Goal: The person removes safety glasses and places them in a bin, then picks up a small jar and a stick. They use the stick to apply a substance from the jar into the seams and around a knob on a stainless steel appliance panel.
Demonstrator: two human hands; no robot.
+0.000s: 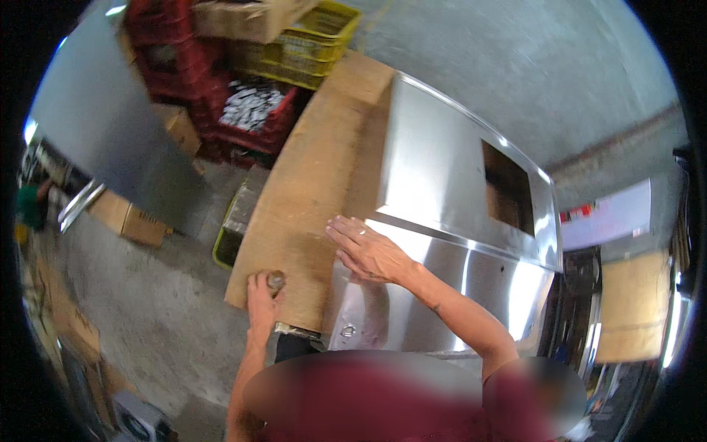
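Note:
At the near left corner of a wooden tabletop (302, 184), my left hand (261, 300) curls round a small, round, brownish thing (276, 280); its kind is too small to tell. My right hand (372, 252), with a ring on one finger, lies flat with fingers stretched out over the near left edge of a shiny metal panel (434, 283). That panel has a small ring-shaped fitting or hole near its front corner. Beyond it rests a larger metal panel (434, 155) with a raised rim and a rectangular cutout. Both panels lie on the wooden top.
Red crates (243, 136), one full of small pale pieces, are stacked beyond the table's left, with a yellow crate (313, 48) beside them. Cardboard boxes (132, 217) stand on the concrete floor (177, 324). Another person's green sleeve (31, 206) shows at the far left.

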